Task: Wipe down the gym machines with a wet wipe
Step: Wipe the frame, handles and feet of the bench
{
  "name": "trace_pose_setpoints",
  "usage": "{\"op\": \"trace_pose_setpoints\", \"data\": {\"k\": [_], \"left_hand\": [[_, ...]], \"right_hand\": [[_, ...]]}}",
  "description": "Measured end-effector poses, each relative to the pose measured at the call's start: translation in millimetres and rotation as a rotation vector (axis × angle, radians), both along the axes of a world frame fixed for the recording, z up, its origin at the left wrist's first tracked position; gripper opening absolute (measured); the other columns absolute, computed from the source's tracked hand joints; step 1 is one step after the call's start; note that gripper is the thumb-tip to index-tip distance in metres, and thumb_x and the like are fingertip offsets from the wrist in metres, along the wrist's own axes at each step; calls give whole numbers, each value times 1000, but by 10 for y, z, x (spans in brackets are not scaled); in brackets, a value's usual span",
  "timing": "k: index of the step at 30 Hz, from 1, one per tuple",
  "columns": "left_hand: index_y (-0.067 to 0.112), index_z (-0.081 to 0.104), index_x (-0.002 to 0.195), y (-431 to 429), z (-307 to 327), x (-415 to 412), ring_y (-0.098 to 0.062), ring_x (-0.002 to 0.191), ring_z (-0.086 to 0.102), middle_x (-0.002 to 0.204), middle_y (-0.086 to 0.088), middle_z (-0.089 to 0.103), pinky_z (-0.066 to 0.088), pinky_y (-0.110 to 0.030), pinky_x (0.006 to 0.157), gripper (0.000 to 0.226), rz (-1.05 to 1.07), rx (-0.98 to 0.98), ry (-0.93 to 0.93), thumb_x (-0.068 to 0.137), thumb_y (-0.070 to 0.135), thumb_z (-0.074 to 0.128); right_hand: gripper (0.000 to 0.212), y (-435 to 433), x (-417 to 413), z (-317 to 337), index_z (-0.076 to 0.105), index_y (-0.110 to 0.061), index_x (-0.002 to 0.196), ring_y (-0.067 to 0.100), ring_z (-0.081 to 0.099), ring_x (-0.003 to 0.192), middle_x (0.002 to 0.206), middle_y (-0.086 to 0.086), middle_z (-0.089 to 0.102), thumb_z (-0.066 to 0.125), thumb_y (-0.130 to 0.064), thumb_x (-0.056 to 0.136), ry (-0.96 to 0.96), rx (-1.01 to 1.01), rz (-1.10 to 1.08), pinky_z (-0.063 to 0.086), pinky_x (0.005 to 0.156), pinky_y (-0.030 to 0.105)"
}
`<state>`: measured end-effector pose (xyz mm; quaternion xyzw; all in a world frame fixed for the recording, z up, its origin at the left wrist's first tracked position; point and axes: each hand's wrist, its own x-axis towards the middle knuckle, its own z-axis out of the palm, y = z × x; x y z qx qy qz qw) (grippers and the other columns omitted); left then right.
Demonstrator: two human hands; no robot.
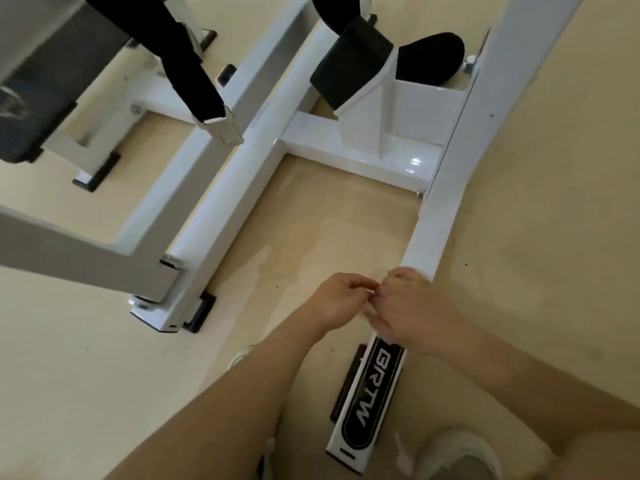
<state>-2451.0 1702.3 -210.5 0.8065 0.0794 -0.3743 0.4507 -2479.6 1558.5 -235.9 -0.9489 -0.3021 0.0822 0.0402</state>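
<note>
Beige floor [526,209], frame [440,216], left hand [333,303], right hand [410,304]

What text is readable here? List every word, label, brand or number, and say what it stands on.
"BRTW": pale letters on the black label at the near end of the white base rail.
A faint mark on the grey pad, upper left, is too blurred to read.
No other text is legible.
</note>
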Motion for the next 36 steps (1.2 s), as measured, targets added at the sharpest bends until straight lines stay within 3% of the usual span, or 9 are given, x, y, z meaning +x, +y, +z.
{"op": "trace_pose_setpoints", "data": {"k": [4,7,11,15,18,22,26,32,36], "left_hand": [[12,63,125,179,7,-118,-19,110,59,125,-7,63,46,-27,94,37,-254,130,22,92,10,46],[13,58,130,505,48,-203,-21,109,63,126,-8,63,47,-29,92,37,-318,184,155,94,13,46],[18,60,121,1021,371,-227,-25,108,60,122,-6,61,51,-37,89,32,-26,192,154,101,29,39],[22,60,113,1618,890,-102,-27,94,68,110,-7,69,56,-36,73,37,341,-196,225,95,52,48],[7,58,101,1919,1198,14,-12,60,66,74,-4,70,49,-19,52,33,437,-343,172,95,39,51],[3,61,100,2136,1134,-39,-9,58,64,71,-2,69,49,-19,50,37,531,-506,154,80,35,64],[6,61,107,2240,818,-125,-12,62,64,77,-2,67,49,-21,52,36,575,-676,164,76,21,70],[6,60,111,2556,395,-142,-12,45,56,68,-7,63,47,-20,42,24,1292,-549,137,88,12,65],[-4,61,107,2619,276,-190,-23,57,70,79,-19,72,57,-26,50,25,1433,-516,148,86,8,70]], "right_hand": [[41,349,-63,99,55,-21,81,23,41,64,76,3,62,22,-32,101,269,-206,172,37,91,41],[37,672,-273,111,63,-10,99,30,55,79,96,12,65,33,-31,103,536,-197,254,41,76,37],[23,1120,167,217,67,-18,98,15,60,72,94,8,70,48,-31,99,1078,404,-145,44,63,27],[23,1709,635,661,70,-17,101,14,64,63,82,8,72,48,-19,97,1106,844,-276,44,48,23],[14,2064,849,914,56,-19,105,20,63,82,99,10,67,56,-20,91,1037,891,-291,50,62,32],[8,2203,969,1273,61,-19,94,18,53,76,87,4,60,59,-13,88,900,572,-129,41,57,25],[19,2393,1130,1594,68,-6,104,25,66,90,102,13,69,65,-10,85,833,228,-62,56,73,31],[23,2828,1001,1053,64,0,110,22,63,85,92,10,66,61,4,87,1102,817,-582,59,72,33],[16,3129,649,323,67,-4,91,26,66,70,83,13,68,59,8,83,1142,1146,-1114,59,61,34]]}}
